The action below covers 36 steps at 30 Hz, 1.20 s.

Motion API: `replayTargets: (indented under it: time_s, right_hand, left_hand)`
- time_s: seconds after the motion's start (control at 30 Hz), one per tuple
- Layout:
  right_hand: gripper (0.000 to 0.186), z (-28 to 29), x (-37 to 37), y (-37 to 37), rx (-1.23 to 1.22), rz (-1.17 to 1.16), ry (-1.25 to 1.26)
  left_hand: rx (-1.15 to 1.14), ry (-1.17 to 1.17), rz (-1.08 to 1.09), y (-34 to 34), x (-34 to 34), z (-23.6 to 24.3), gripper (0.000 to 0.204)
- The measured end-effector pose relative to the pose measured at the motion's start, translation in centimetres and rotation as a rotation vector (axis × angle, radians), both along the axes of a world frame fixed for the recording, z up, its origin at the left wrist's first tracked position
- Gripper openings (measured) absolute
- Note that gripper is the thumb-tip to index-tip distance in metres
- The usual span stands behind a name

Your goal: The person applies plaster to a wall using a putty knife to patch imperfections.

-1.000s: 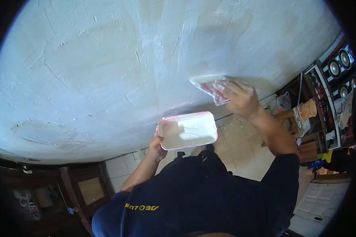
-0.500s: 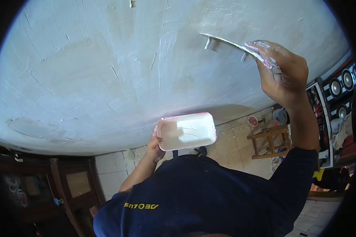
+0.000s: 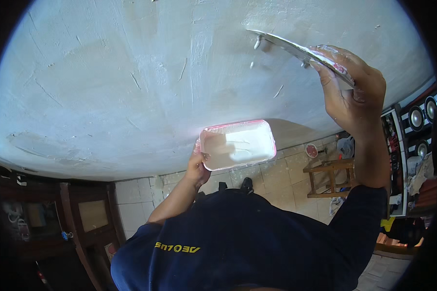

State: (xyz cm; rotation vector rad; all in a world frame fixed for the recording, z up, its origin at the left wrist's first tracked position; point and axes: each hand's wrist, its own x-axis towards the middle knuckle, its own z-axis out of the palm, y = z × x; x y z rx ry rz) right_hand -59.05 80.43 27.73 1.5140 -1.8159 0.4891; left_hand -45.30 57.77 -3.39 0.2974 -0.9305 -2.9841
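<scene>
In front of me stands a wall (image 3: 131, 97) coated in whitish plaster, with ridges and streaks. My left hand (image 3: 197, 169) grips the left end of a white rectangular tub (image 3: 238, 145) with a pink rim. White paste lies inside the tub, which is close to the wall. Higher up at the right, my right hand (image 3: 357, 87) is closed around a putty knife (image 3: 291, 47) with a wide thin blade. Its blade tip meets the wall, and a blob of paste hangs under it. White paste smears my right fingers.
A wooden stool (image 3: 329, 177) stands on the tiled floor (image 3: 281, 184) at the right, near a round paste-marked lid (image 3: 311, 150). Beyond it is a cabinet with round speakers (image 3: 416, 119). Dark wooden doors (image 3: 92, 218) are at the lower left.
Both the tub and the putty knife have moved slightly up and to the right in view. A blob of paste now shows below the blade, apart from it. Both hands keep their hold.
</scene>
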Motion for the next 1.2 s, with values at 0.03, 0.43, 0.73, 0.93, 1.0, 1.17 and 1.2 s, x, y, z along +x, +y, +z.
replayTargets:
  time_s: [0.03,0.43,0.73,0.93,1.0,1.17,1.2]
  right_hand:
    - [0.034,-0.2,0.2,-0.1,0.012,-0.032,0.004]
    - [0.036,-0.7,1.0,-1.0,0.015,-0.023,0.045]
    - [0.039,-0.9,0.8,-0.8,0.042,-0.035,0.108]
    - [0.039,-2.2,2.5,-1.1,0.071,-0.089,0.119]
    - [0.026,-3.8,3.5,-3.0,0.050,-0.142,0.236]
    - [0.028,-12.2,5.3,-4.5,0.193,-0.278,0.394]
    - [0.028,-13.4,5.3,-4.6,0.204,-0.257,0.356]
  left_hand:
    - [0.001,0.030,-0.021,-0.2,0.3,-0.2,0.066]
    - [-0.004,0.030,0.031,0.4,0.8,0.2,0.071]
    - [-0.010,0.002,0.040,0.3,0.5,-0.4,0.073]
    - [-0.083,0.039,0.109,0.8,0.9,-0.8,0.065]
    - [-0.108,0.054,0.119,0.8,1.1,-0.7,0.066]
    - [-0.039,0.009,0.097,1.3,1.2,1.6,0.071]
    - [-0.043,0.007,0.100,1.4,1.3,1.7,0.071]
